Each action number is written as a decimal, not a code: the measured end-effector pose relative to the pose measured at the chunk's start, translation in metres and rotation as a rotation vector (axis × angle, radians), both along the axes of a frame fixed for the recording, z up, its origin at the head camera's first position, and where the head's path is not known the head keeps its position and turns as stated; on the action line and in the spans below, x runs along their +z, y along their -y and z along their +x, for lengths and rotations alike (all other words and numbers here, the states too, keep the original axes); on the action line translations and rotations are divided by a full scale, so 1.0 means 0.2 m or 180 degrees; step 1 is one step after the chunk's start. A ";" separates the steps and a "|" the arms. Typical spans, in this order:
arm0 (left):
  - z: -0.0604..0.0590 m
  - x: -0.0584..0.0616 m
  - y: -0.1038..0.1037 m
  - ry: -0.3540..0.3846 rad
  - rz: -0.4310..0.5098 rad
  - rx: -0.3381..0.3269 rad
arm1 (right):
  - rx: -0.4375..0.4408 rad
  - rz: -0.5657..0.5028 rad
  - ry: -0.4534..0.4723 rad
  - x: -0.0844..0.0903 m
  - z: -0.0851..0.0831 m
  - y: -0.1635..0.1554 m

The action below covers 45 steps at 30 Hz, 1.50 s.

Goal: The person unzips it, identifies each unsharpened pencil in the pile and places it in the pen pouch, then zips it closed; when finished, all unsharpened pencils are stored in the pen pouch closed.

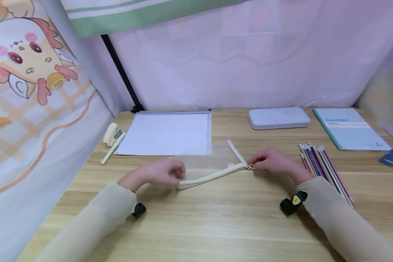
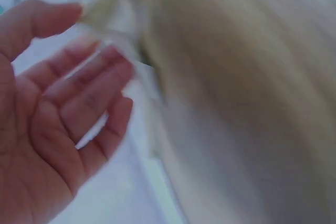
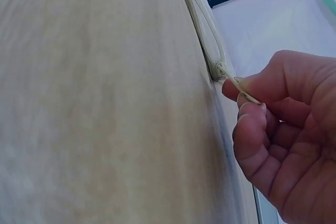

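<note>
Head view shows a wide wooden table (image 1: 216,218), and a curtain with a cartoon animal (image 1: 26,58) is hung at its left side. A white sheet in a clear folder (image 1: 167,133) is laid flat at the back of the table, and a teal notebook (image 1: 350,128) is placed far to the right, with a flat grey case (image 1: 278,117) between them. A see-through mesh pouch (image 1: 213,165) with a cream edge is seen in the middle of the table, just in front of the white sheet and partly lying over its near edge. The pouch's left end is held by the left hand (image 1: 165,173), whose fingers are curled onto that corner; in the left wrist view the fingers look looser and the picture is blurry. A bunch of pencils (image 1: 324,167) is spread near the right hand (image 1: 273,162). A cream stapler (image 1: 111,134) and a pale green pen (image 1: 111,151) are set beside the sheet on the left. The tiny zipper pull (image 3: 242,86) at the pouch's right end is pinched between the right thumb and finger.
</note>
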<state>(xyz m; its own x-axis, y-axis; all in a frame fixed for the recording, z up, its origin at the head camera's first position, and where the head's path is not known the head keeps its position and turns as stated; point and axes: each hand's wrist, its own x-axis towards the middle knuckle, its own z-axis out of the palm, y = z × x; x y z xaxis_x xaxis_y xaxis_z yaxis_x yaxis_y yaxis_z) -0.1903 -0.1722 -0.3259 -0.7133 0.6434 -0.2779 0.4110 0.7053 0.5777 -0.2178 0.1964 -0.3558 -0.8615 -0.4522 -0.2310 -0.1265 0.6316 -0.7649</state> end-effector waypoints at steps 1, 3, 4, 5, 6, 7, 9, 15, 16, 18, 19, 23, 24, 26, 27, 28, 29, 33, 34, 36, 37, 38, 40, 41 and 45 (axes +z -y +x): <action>0.01 0.01 -0.02 -0.0088 -0.0071 -0.0071 | -0.0008 0.0002 0.0002 0.00 0.00 0.00; 0.01 0.04 -0.08 -0.0207 -0.0175 -0.0117 | -0.0030 -0.0014 0.0010 0.00 0.00 0.00; 0.01 0.05 -0.11 -0.0243 -0.0192 -0.0107 | -0.0037 -0.0024 0.0012 -0.01 0.00 -0.01; 0.00 0.06 -0.15 -0.0287 -0.0222 -0.0081 | -0.0054 -0.0026 0.0019 -0.01 0.00 -0.01; -0.01 0.06 -0.18 -0.0327 -0.0245 -0.0070 | -0.0078 -0.0027 0.0027 -0.01 0.00 -0.01; -0.02 0.07 -0.22 -0.0384 -0.0251 -0.0084 | -0.0098 -0.0020 0.0033 -0.01 0.00 -0.02; -0.05 0.07 -0.28 -0.0452 -0.0292 -0.0113 | -0.0109 -0.0031 0.0021 -0.01 0.00 -0.02; -0.12 0.01 -0.37 -0.0517 -0.0557 -0.0207 | -0.0130 0.0024 -0.0014 -0.02 -0.01 0.00; -0.12 -0.01 -0.37 -0.0543 -0.0624 -0.0193 | -0.0124 0.0037 -0.0023 -0.02 -0.01 0.00; -0.13 -0.02 -0.38 -0.0593 -0.0761 -0.0151 | -0.0120 0.0051 -0.0052 -0.02 -0.02 0.00; -0.13 -0.03 -0.39 -0.0625 -0.0817 -0.0137 | -0.0119 0.0053 -0.0068 -0.03 -0.02 0.01; -0.13 -0.03 -0.40 -0.0736 -0.0926 -0.0140 | -0.0123 -0.0011 -0.0084 -0.03 -0.02 0.01; -0.13 -0.03 -0.41 -0.0762 -0.0937 -0.0171 | -0.0122 -0.0034 -0.0081 -0.03 -0.02 0.00; -0.14 -0.03 -0.40 -0.0771 -0.0908 -0.0212 | -0.0129 -0.0074 -0.0075 -0.03 -0.02 0.00; -0.14 -0.02 -0.40 -0.0765 -0.0866 -0.0224 | -0.0134 -0.0093 -0.0073 -0.04 -0.02 0.00; -0.15 -0.02 -0.39 -0.0740 -0.0809 -0.0224 | -0.0138 -0.0107 -0.0071 -0.04 -0.01 0.00; -0.15 -0.02 -0.39 -0.0708 -0.0731 -0.0220 | -0.0135 -0.0128 -0.0073 -0.04 -0.01 -0.01; -0.19 -0.03 -0.36 -0.0461 -0.0248 -0.0148 | -0.0239 -0.0113 -0.0073 -0.04 -0.01 -0.03; -0.20 -0.03 -0.35 -0.0389 -0.0114 -0.0127 | -0.0266 -0.0100 -0.0082 -0.04 -0.01 -0.03; -0.21 -0.05 -0.33 -0.0215 0.0123 -0.0048 | -0.0320 -0.0092 -0.0079 -0.04 -0.01 -0.03; -0.22 -0.06 -0.31 -0.0134 0.0224 0.0008 | -0.0339 -0.0093 -0.0080 -0.04 -0.01 -0.02; -0.22 -0.06 -0.30 -0.0005 0.0327 0.0093 | -0.0349 -0.0095 -0.0081 -0.04 -0.01 -0.02; -0.22 -0.08 -0.28 0.0234 0.0516 0.0252 | -0.0363 -0.0128 -0.0089 -0.04 -0.02 0.00; -0.22 -0.09 -0.27 0.0375 0.0614 0.0324 | -0.0383 -0.0151 -0.0076 -0.04 -0.02 0.00; -0.23 -0.11 -0.26 0.0817 0.0934 0.0472 | -0.0491 -0.0260 -0.0048 -0.05 -0.03 0.00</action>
<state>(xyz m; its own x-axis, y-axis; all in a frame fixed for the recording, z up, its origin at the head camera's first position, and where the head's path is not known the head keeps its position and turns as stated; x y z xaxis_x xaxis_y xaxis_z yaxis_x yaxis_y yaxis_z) -0.2359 -0.1199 -0.3483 -0.7357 0.6172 -0.2789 0.1338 0.5361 0.8335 -0.2232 0.1972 -0.3648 -0.9252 -0.3311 -0.1853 -0.0448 0.5802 -0.8132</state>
